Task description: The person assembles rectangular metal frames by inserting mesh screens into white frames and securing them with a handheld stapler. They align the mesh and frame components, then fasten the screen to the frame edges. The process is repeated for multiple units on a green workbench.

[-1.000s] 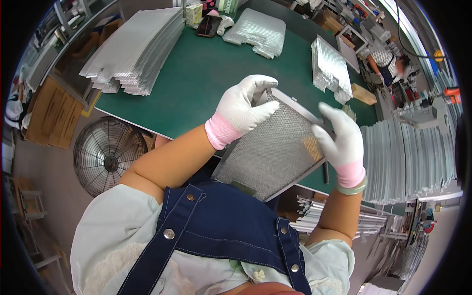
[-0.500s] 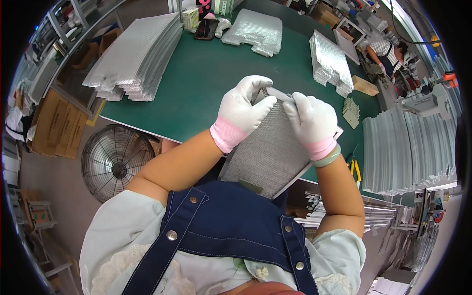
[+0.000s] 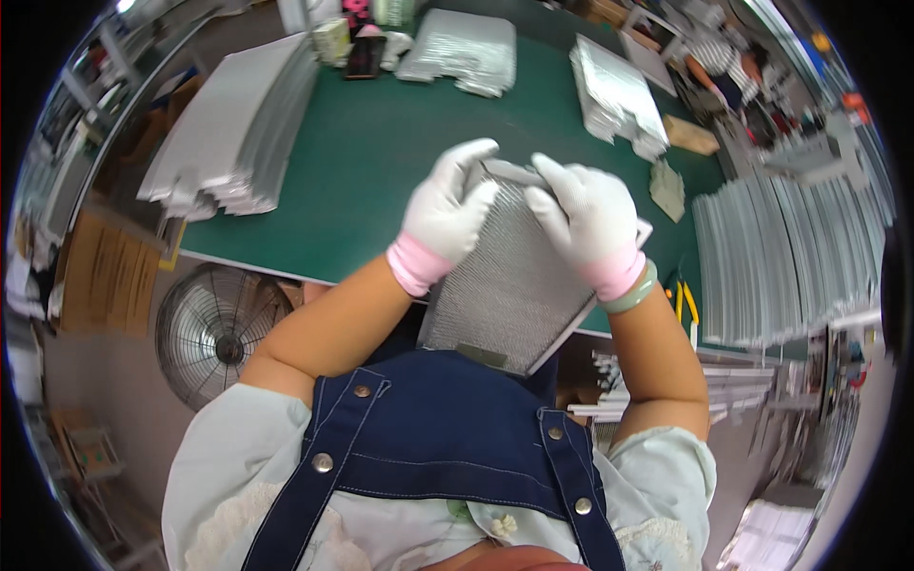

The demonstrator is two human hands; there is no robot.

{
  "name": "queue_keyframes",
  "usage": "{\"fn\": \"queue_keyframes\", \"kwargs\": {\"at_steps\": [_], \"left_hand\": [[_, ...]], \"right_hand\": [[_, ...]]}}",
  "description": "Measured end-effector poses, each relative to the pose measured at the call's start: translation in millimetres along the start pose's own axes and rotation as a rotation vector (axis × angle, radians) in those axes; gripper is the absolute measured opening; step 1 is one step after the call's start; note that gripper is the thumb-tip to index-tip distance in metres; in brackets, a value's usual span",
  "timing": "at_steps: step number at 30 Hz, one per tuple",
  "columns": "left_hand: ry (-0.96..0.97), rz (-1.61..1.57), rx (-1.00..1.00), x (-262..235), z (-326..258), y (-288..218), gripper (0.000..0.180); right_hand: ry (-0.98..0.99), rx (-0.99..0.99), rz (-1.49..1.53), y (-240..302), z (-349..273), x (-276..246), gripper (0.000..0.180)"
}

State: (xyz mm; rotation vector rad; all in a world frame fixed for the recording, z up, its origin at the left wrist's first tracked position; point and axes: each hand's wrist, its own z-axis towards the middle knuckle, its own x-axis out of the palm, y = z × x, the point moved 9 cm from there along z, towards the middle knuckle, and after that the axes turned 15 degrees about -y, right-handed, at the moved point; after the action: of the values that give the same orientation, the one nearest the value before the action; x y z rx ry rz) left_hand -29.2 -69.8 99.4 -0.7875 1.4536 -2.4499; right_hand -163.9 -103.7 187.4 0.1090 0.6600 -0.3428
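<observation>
A rectangular metal mesh filter panel (image 3: 509, 285) with a thin frame leans from my lap up against the edge of the green table (image 3: 371, 162). My left hand (image 3: 446, 214), in a white glove with a pink cuff, grips the panel's upper left corner. On its top edge, close beside the left one, my right hand (image 3: 586, 224) in the same kind of glove presses down with the fingers curled over the frame. A pale green bangle (image 3: 630, 297) sits on my right wrist.
Stacks of similar grey panels lie at the table's left (image 3: 238, 133), back (image 3: 462, 48) and back right (image 3: 619, 95), and a large row (image 3: 781, 257) stands to the right. A floor fan (image 3: 214, 328) is below the table at left. Yellow-handled pliers (image 3: 685, 305) lie near the right edge.
My right hand has slid from the panel's right corner along the top edge toward the left hand. The panel stays propped against the table.
</observation>
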Motion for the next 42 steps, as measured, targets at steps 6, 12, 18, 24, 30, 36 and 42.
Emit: {"fn": "queue_keyframes", "kwargs": {"at_steps": [6,12,18,24,30,36,42], "left_hand": [[-0.052,0.111,0.071,-3.7,100.3,-6.0,0.040],[-0.055,0.836,-0.083,-98.4,150.7,168.2,0.046],[-0.065,0.885,-0.208,-78.3,117.1,182.4,0.046],[-0.042,0.872,-0.214,-76.6,116.8,170.5,0.048],[0.036,0.762,-0.238,-73.2,114.0,170.7,0.061],[0.066,0.755,-0.145,-74.3,114.0,162.8,0.069],[0.090,0.813,-0.218,-66.3,107.7,160.3,0.071]], "right_hand": [[-0.385,0.588,-0.068,-119.7,-82.5,-92.4,0.026],[0.422,0.902,-0.610,-156.4,-231.3,-14.2,0.046],[0.472,0.860,-0.616,-158.5,-217.1,0.2,0.047],[0.534,0.890,-0.412,-166.3,-202.8,16.0,0.037],[0.175,0.924,-0.321,-130.0,-212.6,12.6,0.020],[-0.059,0.443,-0.426,-87.0,-123.3,22.5,0.036],[0.719,0.598,-0.624,-83.8,-117.5,135.1,0.027]]}}
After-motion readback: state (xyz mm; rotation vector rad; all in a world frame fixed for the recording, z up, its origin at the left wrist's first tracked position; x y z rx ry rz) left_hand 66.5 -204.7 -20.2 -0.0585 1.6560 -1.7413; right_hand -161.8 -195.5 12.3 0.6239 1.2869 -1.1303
